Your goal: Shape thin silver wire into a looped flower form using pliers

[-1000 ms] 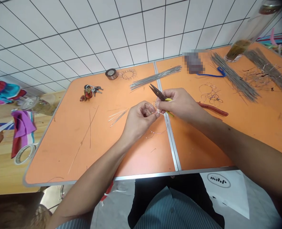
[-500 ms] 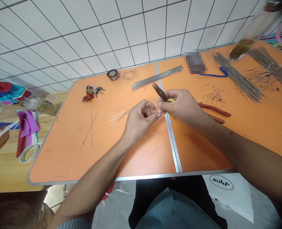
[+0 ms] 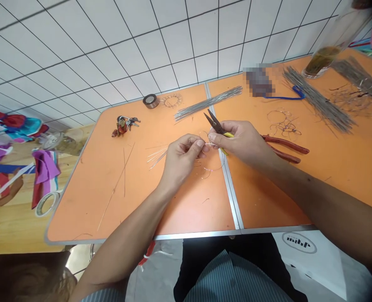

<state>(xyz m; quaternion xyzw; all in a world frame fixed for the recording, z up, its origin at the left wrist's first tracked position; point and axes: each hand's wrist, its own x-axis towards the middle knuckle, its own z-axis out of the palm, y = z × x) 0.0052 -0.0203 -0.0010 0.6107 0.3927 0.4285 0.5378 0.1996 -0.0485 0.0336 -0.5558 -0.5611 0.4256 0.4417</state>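
Observation:
My left hand [image 3: 184, 157] pinches a thin wire [image 3: 215, 169] that is bent into a loop below my fingers. My right hand [image 3: 236, 136] is closed around needle-nose pliers [image 3: 215, 122] with yellow handles, their dark jaws pointing up and away. The thumb and forefinger of that hand also meet at the wire, close to my left fingertips. Several short straight wires [image 3: 157, 157] lie just left of my left hand. Behind my right hand rest red-handled pliers [image 3: 288, 144], whose head is hidden by the hand.
On the orange table [image 3: 79, 188] lie a tape roll [image 3: 150, 100], keys [image 3: 126, 125], a wire bundle [image 3: 207, 103], another bundle [image 3: 321, 100] and tangled wire [image 3: 284, 123]. A glass jar [image 3: 322, 61] stands back right. A person's hand [image 3: 8, 186] is at far left beside ribbons.
My left thumb has shifted up and back along the wire, slightly away from my right fingertips. The right hand still holds the pliers. The whole view has moved slightly.

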